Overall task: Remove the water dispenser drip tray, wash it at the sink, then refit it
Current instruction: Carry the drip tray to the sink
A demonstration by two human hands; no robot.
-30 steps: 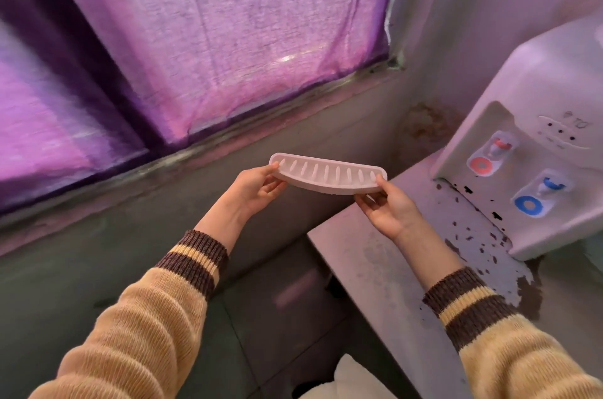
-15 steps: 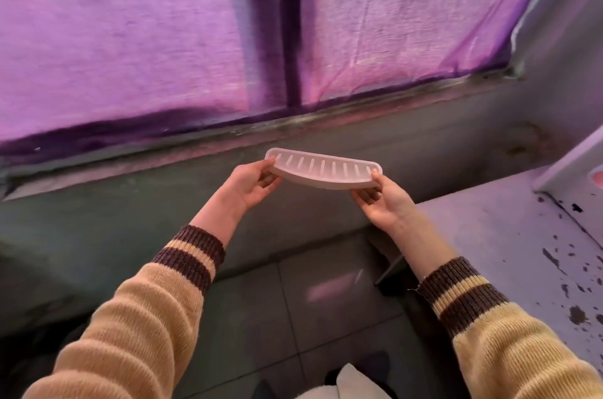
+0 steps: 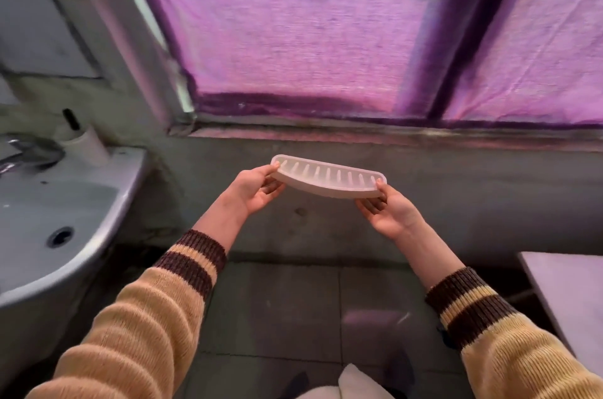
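The white curved drip tray (image 3: 328, 178), slotted on top, is held level in mid-air in front of the wall below the window. My left hand (image 3: 253, 191) grips its left end and my right hand (image 3: 388, 214) grips its right end, thumbs on top and fingers underneath. A white sink (image 3: 107, 216) with a dark drain hole sits at the left edge, its metal tap (image 3: 24, 150) at the far left. The water dispenser is out of view.
A white bottle (image 3: 86, 144) with a dark cap stands on the sink's back corner. A table corner (image 3: 564, 294) shows at the right. Purple curtain (image 3: 310, 39) covers the window above a concrete sill. Grey tiled floor lies below my arms.
The view has swung left: the water dispenser and most of the table have left the frame and the sink has come in at the left. Both hands still hold the tray the same way.
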